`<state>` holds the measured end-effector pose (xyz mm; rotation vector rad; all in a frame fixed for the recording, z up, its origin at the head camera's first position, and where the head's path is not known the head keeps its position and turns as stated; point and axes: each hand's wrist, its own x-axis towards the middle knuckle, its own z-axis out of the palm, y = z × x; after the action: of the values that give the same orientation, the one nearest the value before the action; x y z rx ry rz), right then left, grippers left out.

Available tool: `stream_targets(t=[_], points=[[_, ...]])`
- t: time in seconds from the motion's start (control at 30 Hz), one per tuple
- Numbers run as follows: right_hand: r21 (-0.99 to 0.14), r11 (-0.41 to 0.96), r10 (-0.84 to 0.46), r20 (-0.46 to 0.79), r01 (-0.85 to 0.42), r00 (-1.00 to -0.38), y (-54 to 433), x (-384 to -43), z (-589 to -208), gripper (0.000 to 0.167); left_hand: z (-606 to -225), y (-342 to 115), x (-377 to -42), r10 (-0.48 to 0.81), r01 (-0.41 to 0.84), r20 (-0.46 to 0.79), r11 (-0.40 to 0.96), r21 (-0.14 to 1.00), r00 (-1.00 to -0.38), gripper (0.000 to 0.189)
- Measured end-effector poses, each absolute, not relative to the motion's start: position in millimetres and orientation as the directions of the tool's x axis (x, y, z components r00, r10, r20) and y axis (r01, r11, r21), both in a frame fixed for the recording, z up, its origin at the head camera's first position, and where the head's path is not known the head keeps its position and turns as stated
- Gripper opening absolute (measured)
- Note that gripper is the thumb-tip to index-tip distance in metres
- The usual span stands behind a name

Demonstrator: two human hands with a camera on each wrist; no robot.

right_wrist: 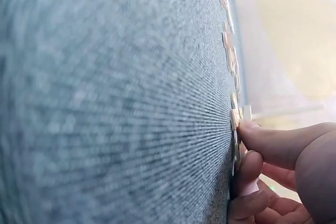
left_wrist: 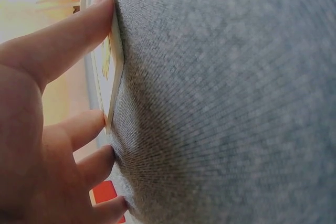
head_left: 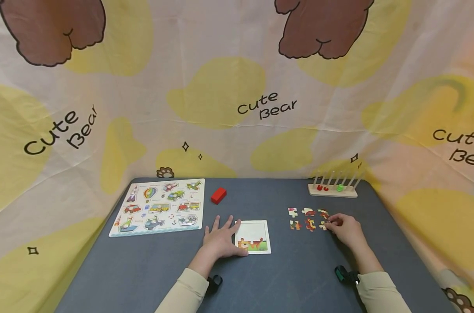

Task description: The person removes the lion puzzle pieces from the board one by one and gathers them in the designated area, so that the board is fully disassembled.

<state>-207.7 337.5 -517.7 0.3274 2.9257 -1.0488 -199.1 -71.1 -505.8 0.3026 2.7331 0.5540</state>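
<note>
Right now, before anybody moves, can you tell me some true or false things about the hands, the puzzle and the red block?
1. The left hand touches the small puzzle board. True.
2. The red block sits on top of the big picture board. False: it lies on the table, beside that board.
3. The rack has red beads and a green bead. True.
4. The right hand is on the rack. False: it is at the loose puzzle pieces.
5. The top of the small puzzle board is blank. True.
</note>
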Motion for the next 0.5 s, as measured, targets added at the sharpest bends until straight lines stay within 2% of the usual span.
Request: stream_targets(t=[0.23,0.5], points=[[-0.623,0.760,0.176,-0.078,0.186,-0.981,338.4,-207.5,-516.4,0.029,-505.7,-71.7,-198.2,0.272,0.147,-0.272,0.903,0.404,-0.923,0.100],[-0.635,0.762,0.157,-0.003,0.123,-0.988,329.9,-204.7,-504.0,0.030,-507.8,-73.0,-199.3,0.274,0.154,-0.261,0.903,0.402,-0.926,0.101]])
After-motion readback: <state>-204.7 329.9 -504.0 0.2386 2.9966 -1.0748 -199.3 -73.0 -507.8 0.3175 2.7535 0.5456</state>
